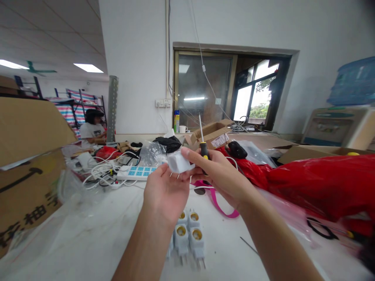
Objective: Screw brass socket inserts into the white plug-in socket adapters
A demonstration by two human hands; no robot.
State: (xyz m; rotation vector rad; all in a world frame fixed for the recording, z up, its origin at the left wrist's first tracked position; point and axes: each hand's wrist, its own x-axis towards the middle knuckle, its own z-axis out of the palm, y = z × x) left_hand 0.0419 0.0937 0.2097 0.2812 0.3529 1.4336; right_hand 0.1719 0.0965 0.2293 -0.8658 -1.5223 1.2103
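My left hand point(165, 189) is raised over the table with its fingers closed on a small white plug-in lamp socket point(178, 162). My right hand point(218, 173) touches the same socket with its fingertips and grips a screwdriver point(203, 146) with a black and yellow handle, shaft pointing up. Below my hands, several white plug-in sockets with brass insides point(187, 234) lie grouped on the white table point(88, 242).
A white and blue power strip point(136, 172) with tangled white cables lies behind. A cardboard box point(26, 168) stands at the left, an open one point(212, 134) behind. Red plastic bags point(307, 183) cover the right. A pink strap point(218, 203) lies nearby. Another person point(92, 127) sits far left.
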